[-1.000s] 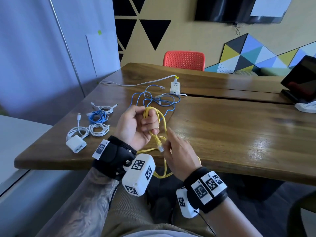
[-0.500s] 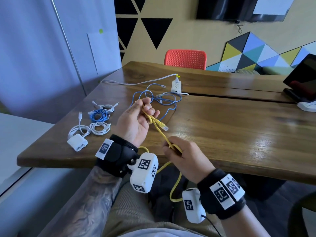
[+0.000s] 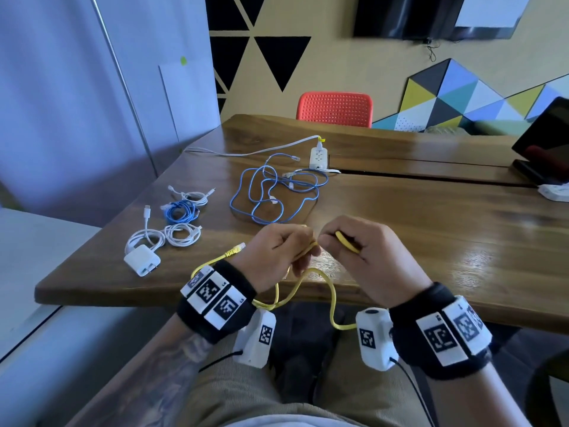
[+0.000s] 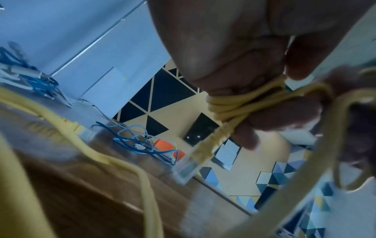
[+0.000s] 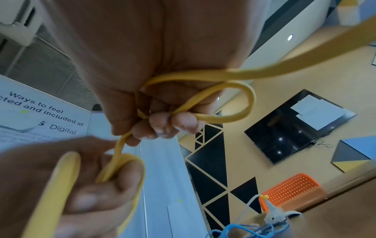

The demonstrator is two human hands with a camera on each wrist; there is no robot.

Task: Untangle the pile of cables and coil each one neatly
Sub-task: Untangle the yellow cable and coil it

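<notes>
While looped, smooth yellow cable (image 3: 331, 291) in both hands' clenched fingers (image 3: 303, 241).

Loose cable tangle (image 3: 277, 192) sits mid tabletop (image 3: 431, 229). Left of tangle: coiled cables (image 3: 180, 217), w/ charger (image 3: 142, 259) nearer the front edge. Behind tangle: power strip (image 3: 319, 155); chair (image 3: 335, 108) beyond the tabletop. Far right: prob. a tablet (image 3: 545, 143).

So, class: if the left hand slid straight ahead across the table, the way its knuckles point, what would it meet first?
Probably the loose blue cable tangled on the table. The left hand, gripping the yellow cable, points roughly at it, with bare wood between. Depth is uncertain, and the hand may pass above it.
</notes>
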